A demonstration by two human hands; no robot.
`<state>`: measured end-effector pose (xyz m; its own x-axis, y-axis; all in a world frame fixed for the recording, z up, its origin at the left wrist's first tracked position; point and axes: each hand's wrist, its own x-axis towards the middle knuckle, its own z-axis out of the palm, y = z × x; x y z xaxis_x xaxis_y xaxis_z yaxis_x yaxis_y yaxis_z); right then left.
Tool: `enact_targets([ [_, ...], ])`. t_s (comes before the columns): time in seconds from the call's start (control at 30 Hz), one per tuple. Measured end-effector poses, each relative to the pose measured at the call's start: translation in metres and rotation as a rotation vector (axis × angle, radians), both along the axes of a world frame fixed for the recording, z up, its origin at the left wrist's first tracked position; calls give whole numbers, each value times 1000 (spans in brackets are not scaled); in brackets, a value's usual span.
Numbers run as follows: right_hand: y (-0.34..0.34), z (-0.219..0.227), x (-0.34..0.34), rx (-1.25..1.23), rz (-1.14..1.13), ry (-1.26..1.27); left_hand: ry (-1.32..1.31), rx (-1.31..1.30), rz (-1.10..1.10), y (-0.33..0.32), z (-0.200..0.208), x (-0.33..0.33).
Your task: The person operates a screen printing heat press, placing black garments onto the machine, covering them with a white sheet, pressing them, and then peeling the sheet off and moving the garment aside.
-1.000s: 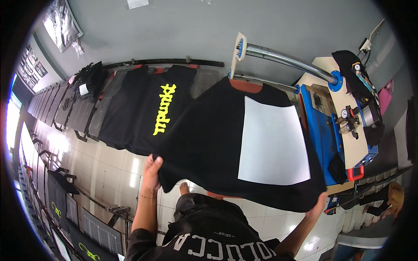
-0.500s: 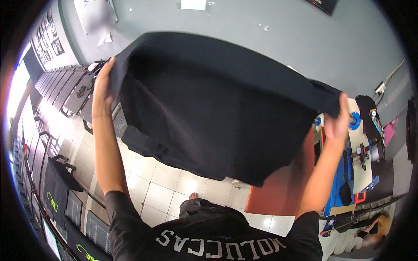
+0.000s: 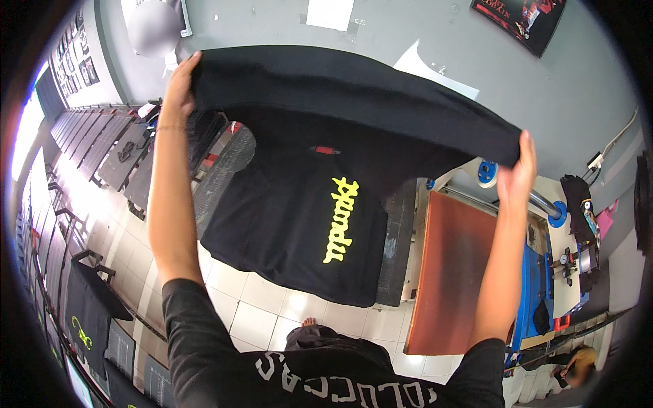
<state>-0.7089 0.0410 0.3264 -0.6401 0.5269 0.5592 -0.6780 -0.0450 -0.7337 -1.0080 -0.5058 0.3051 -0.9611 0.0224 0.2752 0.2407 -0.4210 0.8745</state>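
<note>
My left hand (image 3: 180,88) grips one upper corner of a black garment (image 3: 354,85), and my right hand (image 3: 518,173) pinches the opposite corner. Between my hands the cloth hangs in a long, slightly bowed band. Below it, black cloth with bright yellow-green lettering (image 3: 341,221) drapes over a dark worn board (image 3: 398,234). A small red mark (image 3: 325,149) shows above the lettering. Whether the held band and the printed part are one piece, I cannot tell. Both arms are raised and spread wide.
Right of the board is a reddish-brown flat plate (image 3: 452,272) beside a blue-framed machine (image 3: 534,309) with a gauge. Long slatted racks (image 3: 81,139) line the left, with printed black garments (image 3: 85,319) nearby. A grey wall stands ahead. Another person (image 3: 581,360) is at the lower right.
The cloth, earlier hanging plain and dark in front of me, now shows yellow-green lettering and rests over the dark board. My left hand is higher; both hands kept their grip.
</note>
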Motion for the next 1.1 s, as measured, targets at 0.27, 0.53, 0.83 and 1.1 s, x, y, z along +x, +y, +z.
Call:
enact_targets([
  [0.27,-125,-140,137,-214,-149,-449,-169,-368,-88,-116,-112,114],
  [0.53,-167,-387,198,-80,-71,-1121,-501,-938,-49,-184,-338,114],
  [0.83,-184,-452,210,-93,48,-1222,-598,-856,111,-197,-451,136],
  [1.1,-188,-451,226,-44,-15,-1269,-591,-680,211,-181,-464,152],
])
